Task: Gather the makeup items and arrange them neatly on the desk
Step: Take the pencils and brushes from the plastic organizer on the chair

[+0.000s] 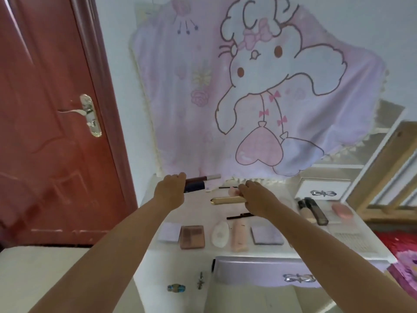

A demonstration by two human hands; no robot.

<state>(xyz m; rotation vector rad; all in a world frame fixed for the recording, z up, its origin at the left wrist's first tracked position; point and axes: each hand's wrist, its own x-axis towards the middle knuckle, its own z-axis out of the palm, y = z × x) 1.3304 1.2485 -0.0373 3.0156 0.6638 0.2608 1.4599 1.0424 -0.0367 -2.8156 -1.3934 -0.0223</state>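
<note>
My left hand [169, 189] grips two slim tubes at the back left of the white desk [352, 242]: a brown one with a silver tip [203, 178] and a dark blue one [195, 188]. My right hand [256, 197] holds a gold tube [225, 201] lying mid-desk. A row lies along the front: a lilac pad [168, 232], a brown palette [192, 236], a white oval compact [220, 233], a pink tube [240, 237] and a purple compact [267, 235]. A black pencil [239, 215] lies under my right wrist.
A pink cartoon cloth [248, 91] hangs behind the desk. A dark comb-like item [316, 211] and a pink sponge [341, 211] lie at the right. A small drawer box [323, 190] stands at the back right. A red door [49, 123] is at the left.
</note>
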